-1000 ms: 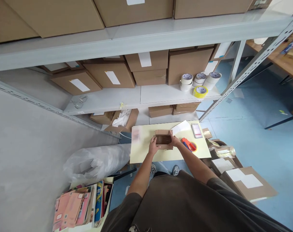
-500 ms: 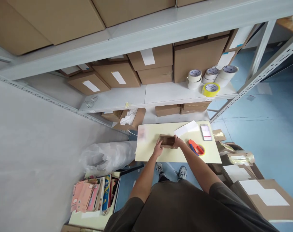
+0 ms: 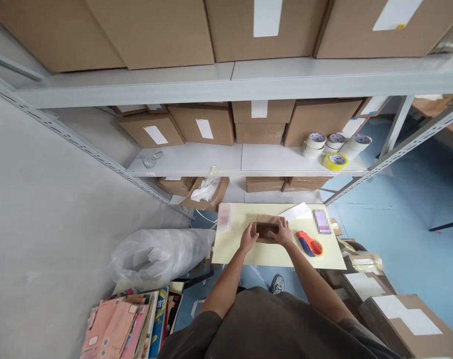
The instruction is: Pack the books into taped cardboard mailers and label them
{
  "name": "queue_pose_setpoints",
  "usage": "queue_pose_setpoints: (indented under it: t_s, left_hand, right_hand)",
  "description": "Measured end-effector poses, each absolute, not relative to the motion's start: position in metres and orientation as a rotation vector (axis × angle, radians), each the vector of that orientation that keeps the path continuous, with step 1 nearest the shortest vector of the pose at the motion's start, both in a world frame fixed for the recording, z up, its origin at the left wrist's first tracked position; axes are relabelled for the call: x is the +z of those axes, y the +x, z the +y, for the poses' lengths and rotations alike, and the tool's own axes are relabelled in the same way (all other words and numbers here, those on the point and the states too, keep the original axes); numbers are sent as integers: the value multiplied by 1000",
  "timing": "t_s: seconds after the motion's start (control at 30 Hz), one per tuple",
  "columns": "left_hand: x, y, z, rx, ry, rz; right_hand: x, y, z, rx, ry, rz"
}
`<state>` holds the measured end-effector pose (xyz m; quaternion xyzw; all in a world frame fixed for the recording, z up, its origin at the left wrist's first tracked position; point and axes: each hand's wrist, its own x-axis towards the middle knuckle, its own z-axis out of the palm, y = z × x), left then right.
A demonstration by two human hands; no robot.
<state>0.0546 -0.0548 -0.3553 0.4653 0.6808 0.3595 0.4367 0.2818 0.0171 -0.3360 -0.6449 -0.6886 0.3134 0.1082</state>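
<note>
The worktable (image 3: pixel 229 254) stands in front of a metal shelving unit (image 3: pixel 229 89) loaded with cardboard boxes. A red-and-blue tape dispenser (image 3: pixel 306 243) lies just beside the right forearm; a white sheet (image 3: pixel 299 212) and a pixelated card (image 3: pixel 322 222) lie beyond it. A bulky plastic roll (image 3: pixel 162 254) adjoins the table's left end. The small carton (image 3: pixel 266 230) is on the table near its middle, opening upward, between both hands. The left hand (image 3: pixel 249 238) holds the carton's left end, thumb and fingers narrowly apart. The right hand (image 3: pixel 283 232) spreads its fingers over the right end, fingertips at the opening; whether they grip cannot be told. The carton is rectangular brown cardboard with a dark interior and a far flap folded outward. The tabletop is smooth, pale yellow; the roll is translucent, wrinkled and hollow-ended.
</note>
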Motion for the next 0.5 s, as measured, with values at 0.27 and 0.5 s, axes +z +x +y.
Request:
queue_pose_setpoints:
  t_s: [0.27,0.5]
  left_hand:
    - [-361,-16,-30,977,1005,1673]
    - [-364,-112,-19,933,953,1827]
  right_hand:
    - [-309,147,17,967,-1677,-2130]
    - [-341,58,41,1212,-1735,-2324]
